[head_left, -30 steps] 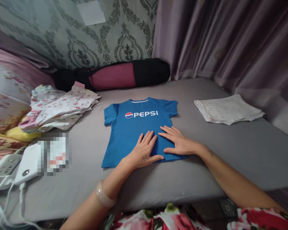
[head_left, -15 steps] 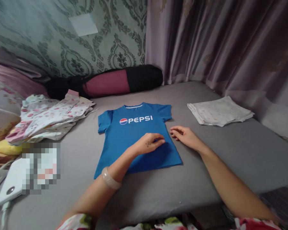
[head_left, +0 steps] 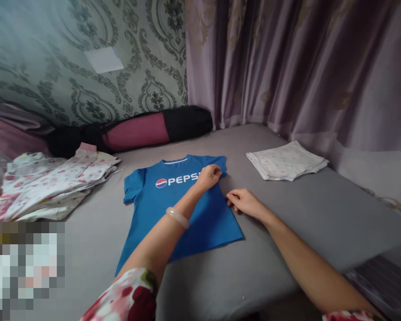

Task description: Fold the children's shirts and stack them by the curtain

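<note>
A blue T-shirt [head_left: 183, 214] with a white PEPSI print and a round logo lies spread flat on the grey bed sheet, its collar facing away from me. My left hand [head_left: 208, 177] reaches across it, a pale bangle on the wrist, covering the end of the print. Its fingers are curled closed at the cloth beside the right-hand sleeve. At the shirt's right side edge, my right hand [head_left: 246, 203] has its thumb and fingertips drawn together on the border of the fabric. The pinched cloth is mostly hidden by the fingers of both hands.
Folded whitish cloths [head_left: 287, 160] are stacked on the right. Printed clothes [head_left: 60, 178] are heaped on the left. A long black and maroon bag [head_left: 137, 131] lies along the wall at the back, beside purple curtains [head_left: 254, 67]. The lower left corner is pixelated.
My left hand has moved forward from the lower part of the shirt towards its right-hand sleeve. My right hand has come to the shirt's side edge. The view has shifted slightly right and up.
</note>
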`<state>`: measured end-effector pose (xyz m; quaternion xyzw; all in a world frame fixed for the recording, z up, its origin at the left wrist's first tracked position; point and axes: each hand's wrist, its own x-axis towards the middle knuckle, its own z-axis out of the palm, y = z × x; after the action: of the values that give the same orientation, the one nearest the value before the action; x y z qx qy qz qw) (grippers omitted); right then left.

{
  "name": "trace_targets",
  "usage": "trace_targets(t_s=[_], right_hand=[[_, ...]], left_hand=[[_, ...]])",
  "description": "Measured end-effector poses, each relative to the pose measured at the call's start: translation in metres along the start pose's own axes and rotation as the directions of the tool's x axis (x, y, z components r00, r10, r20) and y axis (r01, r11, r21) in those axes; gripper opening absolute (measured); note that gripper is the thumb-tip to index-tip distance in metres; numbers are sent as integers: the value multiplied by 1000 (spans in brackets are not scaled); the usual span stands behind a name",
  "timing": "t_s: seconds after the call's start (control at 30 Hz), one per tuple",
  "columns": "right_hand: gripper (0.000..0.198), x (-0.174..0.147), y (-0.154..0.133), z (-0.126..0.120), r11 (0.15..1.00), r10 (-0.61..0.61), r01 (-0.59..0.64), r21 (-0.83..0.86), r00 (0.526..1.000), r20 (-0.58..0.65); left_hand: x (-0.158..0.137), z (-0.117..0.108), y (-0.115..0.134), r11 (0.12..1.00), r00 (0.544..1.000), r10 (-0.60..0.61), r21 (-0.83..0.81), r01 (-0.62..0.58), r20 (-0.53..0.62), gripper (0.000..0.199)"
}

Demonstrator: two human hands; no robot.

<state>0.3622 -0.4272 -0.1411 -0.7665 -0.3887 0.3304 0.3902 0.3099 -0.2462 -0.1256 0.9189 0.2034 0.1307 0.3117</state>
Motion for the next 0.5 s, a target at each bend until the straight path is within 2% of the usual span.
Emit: trace_targets(t_s=[0.2,0.33,0.5], right_hand=[[34,-2,1,3,999,38,-37,-14,999,34],[37,-5,-4,3,998,62,-59,-38,996,61],[37,-11,-10,2,995,71,-63,-81,992,106]], left_hand=[[28,12,11,983,997,-76,170,71,23,28],[36,17,21,956,990,-140,264,125,36,42],[40,22,32,929,971,-237,291,230,-12,55]])
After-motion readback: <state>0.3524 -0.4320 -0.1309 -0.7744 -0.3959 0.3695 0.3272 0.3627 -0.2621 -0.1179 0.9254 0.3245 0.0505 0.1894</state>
